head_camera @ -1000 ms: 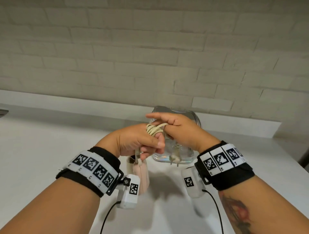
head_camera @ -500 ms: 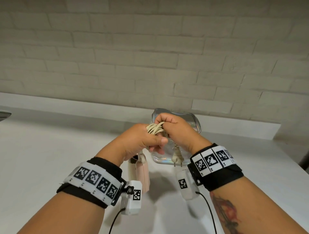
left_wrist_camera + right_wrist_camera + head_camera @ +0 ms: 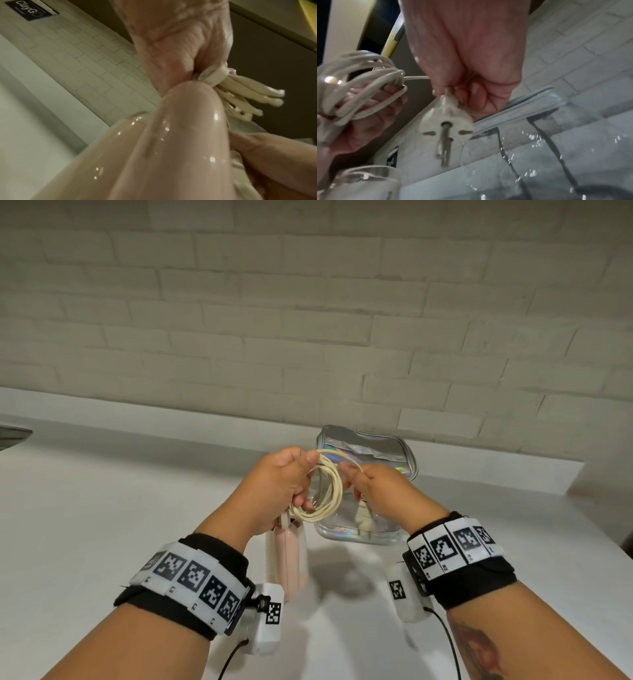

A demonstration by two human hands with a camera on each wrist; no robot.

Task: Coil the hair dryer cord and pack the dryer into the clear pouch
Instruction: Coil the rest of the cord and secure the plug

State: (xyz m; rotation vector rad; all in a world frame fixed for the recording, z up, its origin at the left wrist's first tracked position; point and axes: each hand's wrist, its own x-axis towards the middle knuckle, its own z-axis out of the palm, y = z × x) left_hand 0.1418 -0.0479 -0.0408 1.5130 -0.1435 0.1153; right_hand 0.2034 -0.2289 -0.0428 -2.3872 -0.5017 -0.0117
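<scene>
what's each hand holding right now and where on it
Left hand grips the coiled cord at its bunched loops, dryer hanging below. Right hand pinches the cord just above the plug.

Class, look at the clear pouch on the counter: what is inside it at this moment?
Nothing shows through the clear pouch; the hair dryer hangs outside, under the left hand. The plug and right hand cover part of it.
</scene>
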